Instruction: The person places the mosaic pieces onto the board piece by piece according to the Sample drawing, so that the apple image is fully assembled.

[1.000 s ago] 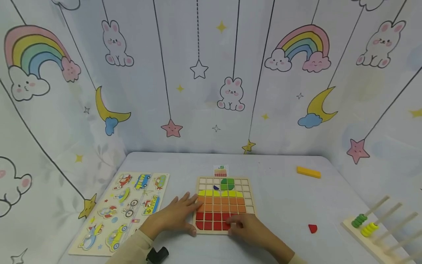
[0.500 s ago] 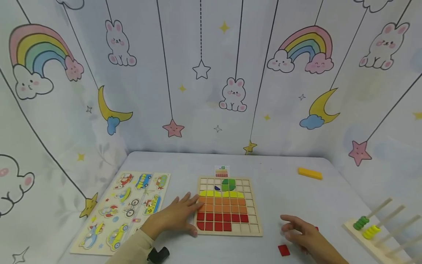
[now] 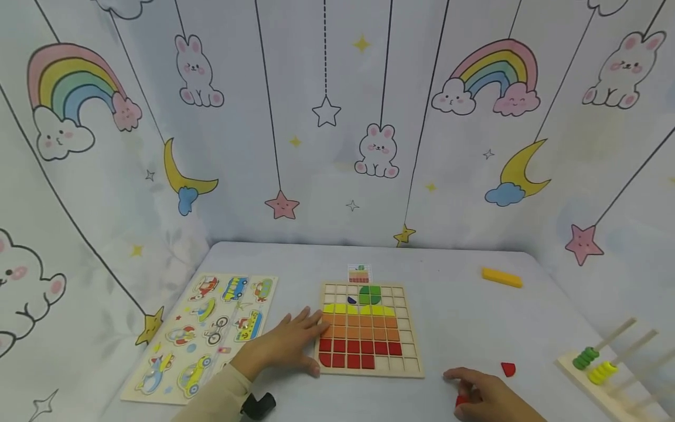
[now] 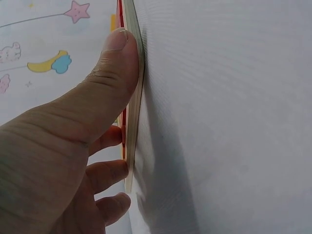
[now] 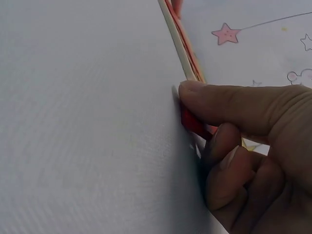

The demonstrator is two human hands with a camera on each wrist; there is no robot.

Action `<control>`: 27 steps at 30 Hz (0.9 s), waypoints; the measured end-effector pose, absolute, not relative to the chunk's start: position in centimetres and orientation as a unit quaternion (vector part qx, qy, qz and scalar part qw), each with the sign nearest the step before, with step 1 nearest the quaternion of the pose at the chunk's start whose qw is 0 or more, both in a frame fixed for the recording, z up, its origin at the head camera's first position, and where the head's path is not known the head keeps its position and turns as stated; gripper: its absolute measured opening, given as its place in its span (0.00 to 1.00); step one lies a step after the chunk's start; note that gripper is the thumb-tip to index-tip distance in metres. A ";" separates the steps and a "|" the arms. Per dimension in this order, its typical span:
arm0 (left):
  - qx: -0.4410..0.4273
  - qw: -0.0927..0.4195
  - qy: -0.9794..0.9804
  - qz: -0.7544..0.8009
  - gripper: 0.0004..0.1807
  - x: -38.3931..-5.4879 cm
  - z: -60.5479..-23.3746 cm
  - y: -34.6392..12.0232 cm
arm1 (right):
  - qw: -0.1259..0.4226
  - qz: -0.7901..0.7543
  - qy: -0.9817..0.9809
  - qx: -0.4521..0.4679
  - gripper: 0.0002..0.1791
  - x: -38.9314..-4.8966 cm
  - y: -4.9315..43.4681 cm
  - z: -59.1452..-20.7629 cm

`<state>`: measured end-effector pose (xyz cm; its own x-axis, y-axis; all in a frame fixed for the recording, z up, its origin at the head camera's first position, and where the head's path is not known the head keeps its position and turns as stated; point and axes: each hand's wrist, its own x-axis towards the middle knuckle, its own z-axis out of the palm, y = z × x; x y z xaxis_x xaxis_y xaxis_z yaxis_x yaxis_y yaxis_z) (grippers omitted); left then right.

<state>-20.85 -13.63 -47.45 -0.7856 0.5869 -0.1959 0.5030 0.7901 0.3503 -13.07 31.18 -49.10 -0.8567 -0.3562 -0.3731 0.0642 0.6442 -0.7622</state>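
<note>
In the head view a wooden grid board (image 3: 412, 366) lies mid-table, holding red, orange, yellow, green and dark blue tiles. My left hand (image 3: 287, 344) rests against its left edge; the left wrist view shows the thumb (image 4: 119, 58) on the board's side and its fingers spread over the edge. Right of the board, low over the cloth, my right hand (image 3: 487, 395) pinches a red tile (image 5: 191, 119) between thumb and fingers, which hide part of it. Just beyond that hand lies a loose red piece (image 3: 508, 369) with one curved side.
A small pattern card (image 3: 360, 273) lies behind the board. To the left is a vehicle picture puzzle (image 3: 211, 340), with a black object (image 3: 258, 406) near the front. A yellow bar (image 3: 501, 277) and a peg stand with rings (image 3: 601, 373) are at the right.
My right hand has left the board's bottom row and moved right to the red tile on the cloth, which it now grips. My left hand has stayed at the board's edge.
</note>
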 end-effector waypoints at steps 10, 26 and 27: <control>0.291 0.148 0.936 0.134 0.55 -21.0 -47.7 -13.6 | 0.230 -0.510 0.829 0.003 0.22 -14.8 32.7 -49.2; 0.282 0.152 0.937 0.137 0.55 -20.8 -47.3 -13.3 | 0.112 -0.688 0.713 0.074 0.33 -19.8 29.2 -48.2; 0.283 0.152 0.937 0.137 0.55 -20.8 -47.2 -13.3 | 0.108 -0.689 0.712 0.078 0.33 -20.0 28.5 -48.2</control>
<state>-20.77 -13.27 -47.23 -0.7936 0.5721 -0.2070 0.4887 0.8021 0.3432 -19.99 28.54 -48.19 -0.9644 -0.0386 -0.2617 0.2603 0.0373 -0.9648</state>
